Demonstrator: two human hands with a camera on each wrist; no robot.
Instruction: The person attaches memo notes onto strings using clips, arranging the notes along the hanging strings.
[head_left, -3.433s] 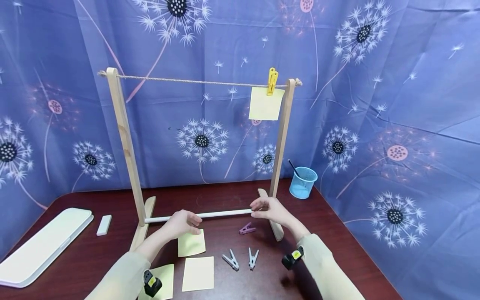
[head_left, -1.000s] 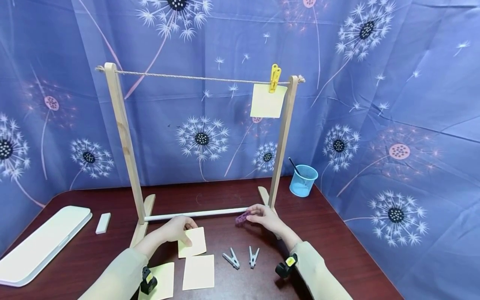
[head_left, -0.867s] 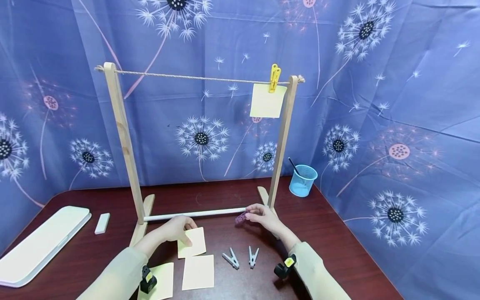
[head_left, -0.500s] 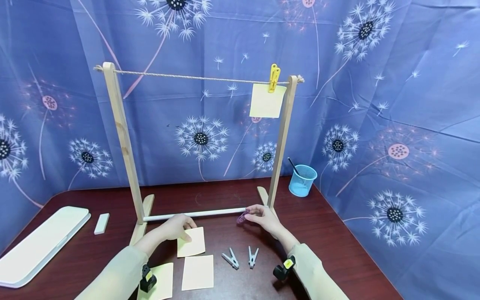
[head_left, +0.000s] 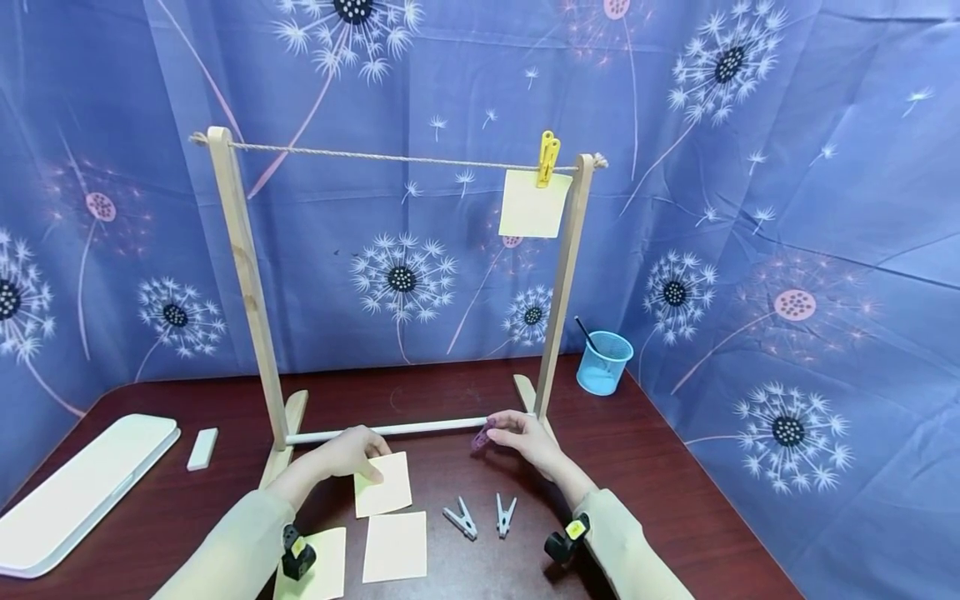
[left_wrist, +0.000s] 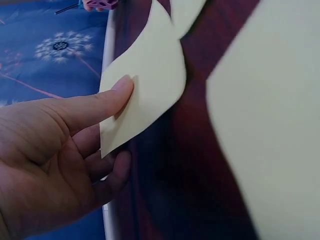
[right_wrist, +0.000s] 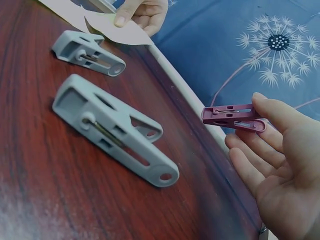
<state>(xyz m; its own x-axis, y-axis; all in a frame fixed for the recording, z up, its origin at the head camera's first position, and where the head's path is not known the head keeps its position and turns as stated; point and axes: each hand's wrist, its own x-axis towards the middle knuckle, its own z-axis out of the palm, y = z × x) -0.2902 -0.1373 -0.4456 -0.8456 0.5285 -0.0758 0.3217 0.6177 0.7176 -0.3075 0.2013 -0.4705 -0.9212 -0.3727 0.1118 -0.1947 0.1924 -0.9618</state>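
My left hand (head_left: 347, 455) pinches the left edge of a yellow paper square (head_left: 386, 485); in the left wrist view the thumb of that hand (left_wrist: 65, 145) lies on the paper (left_wrist: 150, 75), fingers behind it. The purple clip (head_left: 481, 437) is between the thumb and fingers of my right hand (head_left: 531, 442), close to the white rod. In the right wrist view the thumb and a finger of this hand (right_wrist: 285, 160) grip the handle ends of the purple clip (right_wrist: 232, 116). Another yellow clip (head_left: 547, 160) holds a paper (head_left: 531, 204) on the rope.
A wooden frame (head_left: 247, 283) carries the rope (head_left: 375, 156) and a white rod (head_left: 435, 427). Two grey clips (head_left: 461, 521) and two more papers (head_left: 395, 546) lie in front. A blue mesh cup (head_left: 602, 371) stands right; a white case (head_left: 90, 492) and white block (head_left: 202, 449) lie left.
Both hands have come down since the earliest frame. The left has taken the paper's edge, and the right has picked up the purple clip from the table and tilted it slightly.
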